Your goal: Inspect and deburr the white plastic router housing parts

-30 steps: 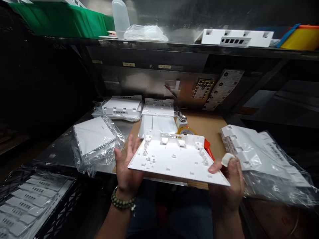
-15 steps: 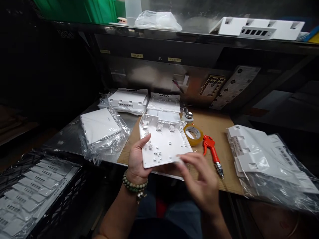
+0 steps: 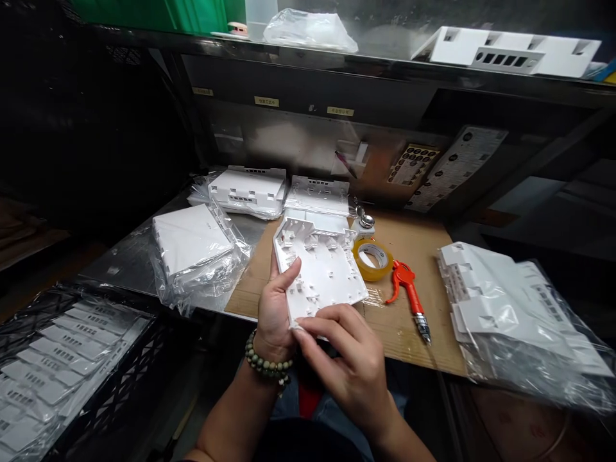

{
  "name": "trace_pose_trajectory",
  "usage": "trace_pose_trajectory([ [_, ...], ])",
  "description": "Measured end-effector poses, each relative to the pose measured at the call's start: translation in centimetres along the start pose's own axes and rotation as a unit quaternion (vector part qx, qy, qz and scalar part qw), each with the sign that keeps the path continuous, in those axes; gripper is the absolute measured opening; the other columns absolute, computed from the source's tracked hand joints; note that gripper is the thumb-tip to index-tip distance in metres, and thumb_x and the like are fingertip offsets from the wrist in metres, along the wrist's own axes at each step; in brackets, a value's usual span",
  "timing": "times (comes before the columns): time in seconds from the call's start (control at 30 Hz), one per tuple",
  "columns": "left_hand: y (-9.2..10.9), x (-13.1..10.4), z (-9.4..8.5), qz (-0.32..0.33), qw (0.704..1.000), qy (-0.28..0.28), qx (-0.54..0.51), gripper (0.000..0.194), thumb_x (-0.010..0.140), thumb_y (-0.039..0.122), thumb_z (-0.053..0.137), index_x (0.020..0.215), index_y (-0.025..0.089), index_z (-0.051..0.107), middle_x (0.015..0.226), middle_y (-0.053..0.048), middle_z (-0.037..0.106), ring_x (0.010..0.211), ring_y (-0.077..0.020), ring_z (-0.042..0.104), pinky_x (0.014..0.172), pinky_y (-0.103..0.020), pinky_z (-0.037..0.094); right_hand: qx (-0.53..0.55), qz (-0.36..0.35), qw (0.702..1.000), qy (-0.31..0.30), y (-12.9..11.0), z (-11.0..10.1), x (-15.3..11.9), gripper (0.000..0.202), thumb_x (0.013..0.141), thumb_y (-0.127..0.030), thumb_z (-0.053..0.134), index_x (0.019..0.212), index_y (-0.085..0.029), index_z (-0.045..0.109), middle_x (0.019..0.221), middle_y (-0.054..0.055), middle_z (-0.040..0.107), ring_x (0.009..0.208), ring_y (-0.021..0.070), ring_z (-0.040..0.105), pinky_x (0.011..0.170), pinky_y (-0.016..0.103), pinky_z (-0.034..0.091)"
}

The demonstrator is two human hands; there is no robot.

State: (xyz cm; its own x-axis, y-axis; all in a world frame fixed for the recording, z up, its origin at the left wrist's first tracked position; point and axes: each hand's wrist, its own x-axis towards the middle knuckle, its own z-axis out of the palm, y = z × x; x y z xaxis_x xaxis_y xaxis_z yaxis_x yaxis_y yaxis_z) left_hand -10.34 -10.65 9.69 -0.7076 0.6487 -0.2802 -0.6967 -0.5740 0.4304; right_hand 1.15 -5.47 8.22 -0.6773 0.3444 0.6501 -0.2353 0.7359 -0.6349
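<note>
My left hand grips a white plastic housing by its left edge, thumb over the inner face. The housing is tilted, with its inside of clips and posts turned up toward me. At its near left corner, my right hand pinches a small white wad between thumb and fingertips, touching the edge. Whether the wad is cloth or paper I cannot tell; the fingers hide most of it. A roll of yellow tape and a red air blow gun lie to the right of the housing.
Bagged white housings lie at the left, back left and right. A small pump bottle stands behind the tape. A black crate holds several bagged housings. Overhead runs a metal shelf. Cardboard covers the bench.
My right hand has moved left along the housing's near edge to its left corner, carrying the white wad. The housing has tilted and turned slightly in my left hand.
</note>
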Motion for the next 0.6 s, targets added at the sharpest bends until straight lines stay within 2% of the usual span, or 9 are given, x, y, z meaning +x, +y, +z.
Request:
trace_pose_trajectory([
  [0.07,0.0,0.0,0.1,0.004,1.0,0.002,0.004,0.063,0.097,0.017,0.058,0.157,0.03,0.043,0.136,-0.009,0.072,0.11,-0.0315,0.075,0.109,-0.05,0.054,-0.008,-0.006,1.0,-0.007,0.0,0.1,-0.1,0.014,0.092,-0.012,0.072,0.104,-0.019,0.075,0.086,0.004,0.069,0.079,0.017,0.065,0.071,0.03,0.055],
  [0.17,0.9,0.3,-0.5,-0.023,0.999,-0.002,0.024,0.053,0.098,0.024,0.056,0.151,0.022,0.051,0.132,-0.012,0.073,0.117,-0.0351,0.072,0.111,-0.055,0.051,-0.017,0.011,1.0,-0.016,1.3,-1.3,-0.3,0.014,0.092,-0.012,0.072,0.103,-0.021,0.075,0.087,0.004,0.069,0.079,0.0169,0.065,0.071,0.03,0.055],
  [0.2,1.4,0.4,-0.9,-0.034,0.999,0.0,0.032,0.05,0.098,0.027,0.055,0.147,0.018,0.055,0.129,-0.014,0.074,0.12,-0.0366,0.07,0.112,-0.057,0.05,-0.024,0.029,0.999,0.003,2.2,-2.1,-0.4,0.013,0.092,-0.013,0.073,0.102,-0.022,0.076,0.088,0.003,0.069,0.081,0.0169,0.066,0.072,0.03,0.055],
  [0.27,2.7,0.7,-2.3,-0.045,0.998,0.012,0.047,0.044,0.097,0.034,0.055,0.135,0.014,0.065,0.125,-0.015,0.076,0.127,-0.0392,0.065,0.114,-0.06,0.047,-0.053,0.077,0.992,0.086,4.2,-4.2,-0.6,0.011,0.091,-0.017,0.075,0.099,-0.024,0.077,0.092,0.003,0.069,0.084,0.0171,0.066,0.076,0.031,0.054],
  [0.33,4.1,0.8,-3.7,-0.04,0.997,0.015,0.063,0.04,0.096,0.043,0.056,0.121,0.016,0.073,0.121,-0.014,0.077,0.134,-0.0402,0.059,0.115,-0.062,0.044,-0.1,0.113,0.972,0.179,5.9,-6.3,-0.9,0.008,0.091,-0.021,0.076,0.097,-0.025,0.078,0.092,0.002,0.069,0.086,0.0176,0.065,0.078,0.032,0.052],
  [0.4,5.1,0.9,-4.9,-0.032,0.996,-0.005,0.086,0.038,0.094,0.05,0.059,0.109,0.02,0.077,0.12,-0.009,0.078,0.14,-0.0393,0.053,0.117,-0.061,0.04,-0.134,0.127,0.959,0.215,6.9,-7.7,-1.2,0.006,0.092,-0.023,0.076,0.097,-0.026,0.078,0.091,0.002,0.068,0.085,0.0179,0.064,0.077,0.033,0.051],
  [0.47,5.6,0.9,-5.6,-0.019,0.995,-0.01,0.101,0.035,0.093,0.053,0.061,0.103,0.025,0.078,0.116,-0.004,0.08,0.143,-0.037,0.05,0.119,-0.06,0.038,-0.143,0.117,0.965,0.186,7.1,-8.2,-1.5,0.007,0.093,-0.023,0.074,0.099,-0.025,0.078,0.092,0.003,0.069,0.086,0.0182,0.065,0.078,0.034,0.052],
  [0.53,5.6,0.7,-5.7,0.001,0.995,0.012,0.095,0.031,0.092,0.052,0.063,0.102,0.027,0.079,0.11,0.0,0.081,0.143,-0.0349,0.05,0.12,-0.058,0.037,-0.144,0.098,0.974,0.146,6.9,-8.0,-1.7,0.01,0.094,-0.02,0.073,0.101,-0.025,0.077,0.094,0.003,0.07,0.088,0.0186,0.067,0.08,0.035,0.054],
  [0.6,5.4,0.5,-5.7,0.012,0.996,0.041,0.078,0.031,0.092,0.053,0.063,0.105,0.029,0.079,0.108,0.002,0.081,0.142,-0.0336,0.051,0.121,-0.056,0.037,-0.15,0.09,0.976,0.132,6.7,-7.4,-1.7,0.011,0.094,-0.018,0.071,0.102,-0.025,0.077,0.094,0.004,0.07,0.088,0.0188,0.067,0.081,0.035,0.055],
])
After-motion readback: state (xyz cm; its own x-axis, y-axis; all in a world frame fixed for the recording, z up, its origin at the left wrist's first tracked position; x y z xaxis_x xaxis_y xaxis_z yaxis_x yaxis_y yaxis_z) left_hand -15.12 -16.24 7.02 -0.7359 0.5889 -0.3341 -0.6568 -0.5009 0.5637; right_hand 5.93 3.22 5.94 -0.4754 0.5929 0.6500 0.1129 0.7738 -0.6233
